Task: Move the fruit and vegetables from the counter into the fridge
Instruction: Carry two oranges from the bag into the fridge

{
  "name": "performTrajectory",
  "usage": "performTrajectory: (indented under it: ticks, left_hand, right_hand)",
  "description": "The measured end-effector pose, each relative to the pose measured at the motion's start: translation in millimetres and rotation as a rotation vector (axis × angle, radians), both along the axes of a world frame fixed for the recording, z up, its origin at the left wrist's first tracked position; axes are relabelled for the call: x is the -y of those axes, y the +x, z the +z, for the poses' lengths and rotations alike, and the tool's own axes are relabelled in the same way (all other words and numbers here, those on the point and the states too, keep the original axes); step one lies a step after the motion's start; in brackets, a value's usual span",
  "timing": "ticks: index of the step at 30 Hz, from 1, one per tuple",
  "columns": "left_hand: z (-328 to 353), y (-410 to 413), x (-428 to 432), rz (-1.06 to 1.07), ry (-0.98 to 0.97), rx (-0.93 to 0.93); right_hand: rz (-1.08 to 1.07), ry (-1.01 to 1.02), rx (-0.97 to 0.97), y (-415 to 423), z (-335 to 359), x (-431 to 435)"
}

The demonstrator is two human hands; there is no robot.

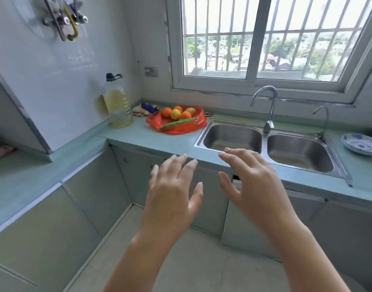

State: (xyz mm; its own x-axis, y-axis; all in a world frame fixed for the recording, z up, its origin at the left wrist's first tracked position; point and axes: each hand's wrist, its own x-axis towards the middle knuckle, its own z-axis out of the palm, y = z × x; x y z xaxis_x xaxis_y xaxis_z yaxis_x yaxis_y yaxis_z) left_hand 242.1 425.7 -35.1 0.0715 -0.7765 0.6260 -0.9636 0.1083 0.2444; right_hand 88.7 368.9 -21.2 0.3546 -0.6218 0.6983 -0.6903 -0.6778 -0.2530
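**Both grips empty, produce far back on the surface**

Nearest me, my left grip [172,192] and right grip [257,182] hover side by side in front of the cabinet doors [210,199]. Both are palm down, fingers spread apart, holding nothing. Past my fingertips runs the front edge of the surface [149,140], then the double sink [264,144], with a blue-and-white plate [359,144] at its right. Further back, left of the sink, a red bag [176,130] lies open on the surface. On it sit oranges [166,112], a yellow fruit [175,114] and long green beans [177,123]. An oil bottle [117,106] stands just left of the bag, by the wall.
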Motion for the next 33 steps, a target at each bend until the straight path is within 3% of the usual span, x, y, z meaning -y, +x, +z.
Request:
performTrajectory:
  ticks: [20,33]
  left_hand:
    - [-33.8,176.2,277.1,0.005,0.06,-0.037]
    - [-71.5,262.7,437.0,0.003,0.218,-0.198]
  right_hand:
    - [0.016,0.038,-0.072,181.6,-28.8,279.6]
    - [0.003,0.121,-0.094,256.0,-59.7,453.5]
